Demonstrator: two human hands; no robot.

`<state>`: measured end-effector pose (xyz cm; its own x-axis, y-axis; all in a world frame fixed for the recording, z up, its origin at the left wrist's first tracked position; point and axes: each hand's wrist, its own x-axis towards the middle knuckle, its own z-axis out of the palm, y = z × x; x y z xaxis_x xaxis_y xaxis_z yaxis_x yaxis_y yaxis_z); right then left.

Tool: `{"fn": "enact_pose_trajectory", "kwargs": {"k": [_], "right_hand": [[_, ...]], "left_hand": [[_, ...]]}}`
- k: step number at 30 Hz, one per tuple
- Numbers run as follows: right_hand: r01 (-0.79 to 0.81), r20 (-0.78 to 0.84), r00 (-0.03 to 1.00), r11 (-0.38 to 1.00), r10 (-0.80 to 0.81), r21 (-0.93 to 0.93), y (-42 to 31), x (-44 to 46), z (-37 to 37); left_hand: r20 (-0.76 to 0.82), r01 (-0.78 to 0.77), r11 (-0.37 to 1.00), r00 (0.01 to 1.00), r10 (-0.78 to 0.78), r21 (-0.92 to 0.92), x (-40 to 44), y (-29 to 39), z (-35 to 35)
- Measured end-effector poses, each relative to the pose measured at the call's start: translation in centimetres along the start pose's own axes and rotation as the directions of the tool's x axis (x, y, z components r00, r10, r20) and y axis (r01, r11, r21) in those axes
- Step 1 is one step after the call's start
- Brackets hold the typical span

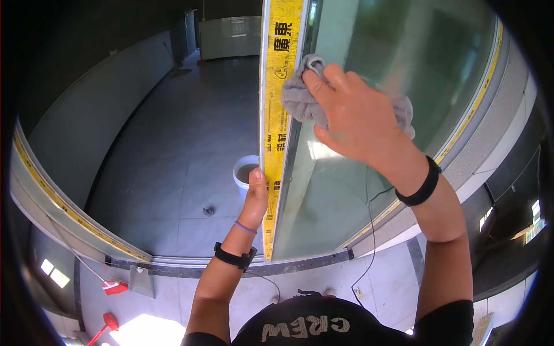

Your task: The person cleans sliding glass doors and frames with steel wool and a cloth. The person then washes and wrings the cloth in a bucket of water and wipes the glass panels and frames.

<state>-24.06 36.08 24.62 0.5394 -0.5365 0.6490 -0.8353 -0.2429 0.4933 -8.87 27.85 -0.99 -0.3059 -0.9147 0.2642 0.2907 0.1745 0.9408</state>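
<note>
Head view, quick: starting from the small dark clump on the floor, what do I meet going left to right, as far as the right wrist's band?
Dark clump → left hand → yellow-taped frame edge → grey cloth → right hand → black wristband.

A black short-sleeved shirt (pixel 306 308) is marked with pale "CREW" lettering (pixel 306 327); black wristbands (pixel 425 185) and a thin purple band (pixel 245 228) are worn.
</note>
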Motion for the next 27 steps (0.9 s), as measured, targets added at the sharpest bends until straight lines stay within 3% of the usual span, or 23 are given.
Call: {"fn": "enact_pose_trajectory", "kwargs": {"k": [2,7,10,12,16,18,21,22,27], "right_hand": [[-0.012,0.167,0.986,1.000,0.014,-0.015,-3.0,-2.9,2.4],[-0.008,0.244,0.970,1.000,0.003,0.019,-10.4,-12.5,11.0],[0.006,0.333,0.942,0.991,-0.050,0.131,-11.8,-14.8,12.4],[-0.088,0.435,0.899,0.958,-0.041,0.273,-10.9,-14.6,11.6],[-0.200,0.324,0.939,0.946,0.112,0.254,-5.0,-9.2,6.1],[-0.220,0.067,0.975,0.951,0.211,0.216,-2.4,-6.4,3.8],[-0.262,-0.058,0.958,0.936,0.282,0.233,-1.4,-5.2,3.5],[-0.248,-0.060,0.961,0.935,0.271,0.255,-1.8,-5.7,4.4],[-0.096,0.280,0.960,0.920,-0.016,0.380,-10.1,-14.8,13.6]], "left_hand": [[-0.038,-0.012,1.000,0.999,0.013,0.018,0.1,0.2,0.2],[-0.084,-0.042,0.999,0.995,0.045,0.032,-0.6,1.3,0.6],[-0.089,0.010,1.000,0.996,-0.010,-0.005,-0.3,0.7,0.3],[-0.067,-0.016,1.000,0.998,0.017,0.019,-0.2,0.4,0.1],[-0.073,0.027,0.991,0.997,-0.017,0.134,-0.6,0.7,-0.1],[-0.088,0.029,0.995,0.996,-0.021,0.097,-0.8,1.2,0.5],[-0.169,-0.021,0.994,0.985,0.038,0.105,-0.7,1.0,1.1],[-0.220,-0.061,0.989,0.971,0.090,0.135,-0.6,1.1,1.4],[-0.225,-0.003,1.000,0.974,0.007,0.018,-0.7,1.0,1.3]]}}
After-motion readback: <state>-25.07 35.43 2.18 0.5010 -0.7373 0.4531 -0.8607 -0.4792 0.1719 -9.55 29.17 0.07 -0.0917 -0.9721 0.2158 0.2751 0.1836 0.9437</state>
